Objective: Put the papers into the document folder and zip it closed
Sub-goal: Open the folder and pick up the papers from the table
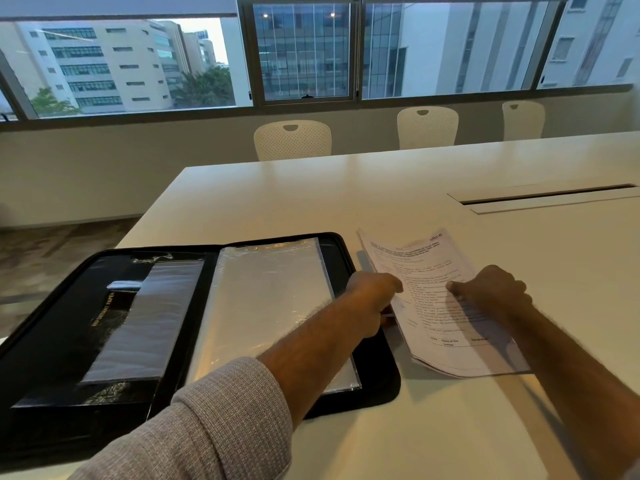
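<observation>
A black zip document folder (69, 341) lies open on the white table (311, 202), left of centre, its right half showing clear plastic sleeves (270, 299). A thin stack of printed papers (433, 271) sits just right of the folder, its left edge lifted off the table. My left hand (372, 303) reaches across the folder's right edge and grips the papers' left edge. My right hand (495, 289) holds the papers near their right side, fingers curled on the top sheet.
A long cable slot (547, 197) is set into the table at the far right. Three white chairs, the nearest being (292, 140), stand along the far edge under the windows. The table's left edge runs close beside the folder.
</observation>
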